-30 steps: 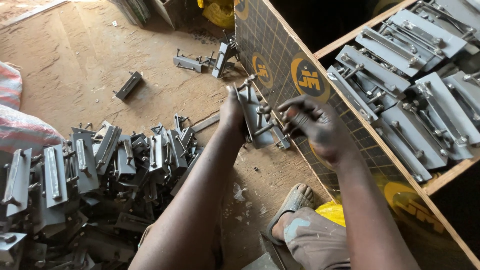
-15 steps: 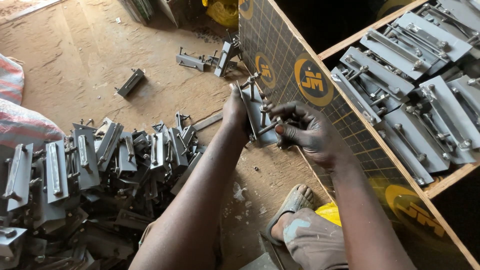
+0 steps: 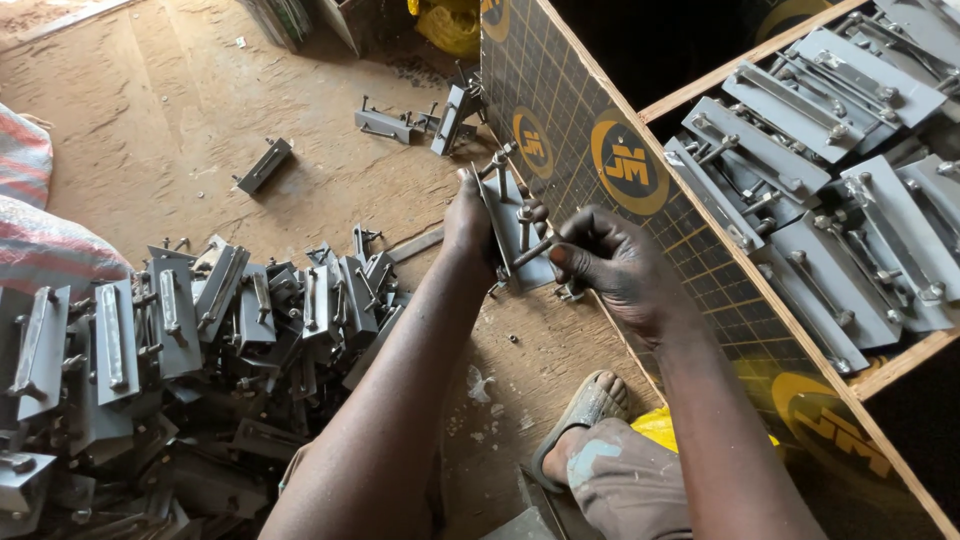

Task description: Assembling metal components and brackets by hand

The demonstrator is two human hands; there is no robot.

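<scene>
Left hand (image 3: 470, 225) grips a grey metal plate (image 3: 515, 225) by its edge, fingers wrapped behind it, plate tilted upright just in front of the crate wall (image 3: 600, 190). Right hand (image 3: 615, 265) is closed in a pinch on a bolt (image 3: 530, 250) sticking out of the plate face, thumb and forefinger on it, other fingers curled. Both hands hang above the dirt floor (image 3: 180, 110), between the pile and the crate.

Pile of like plates (image 3: 190, 340) lies on the floor to the left, well apart from the hands, some standing on edge, some flat. Single loose plate (image 3: 264, 166) lies alone farther up the floor. Few more plates (image 3: 415, 120) lie near the crate corner. Crate at right has a wooden rim and a dark grid-printed wall with yellow round marks; stacked plates (image 3: 830, 180) fill it. Sandalled foot (image 3: 585, 420) rests on the floor under the right forearm. Striped sack (image 3: 40, 220) at left edge.
</scene>
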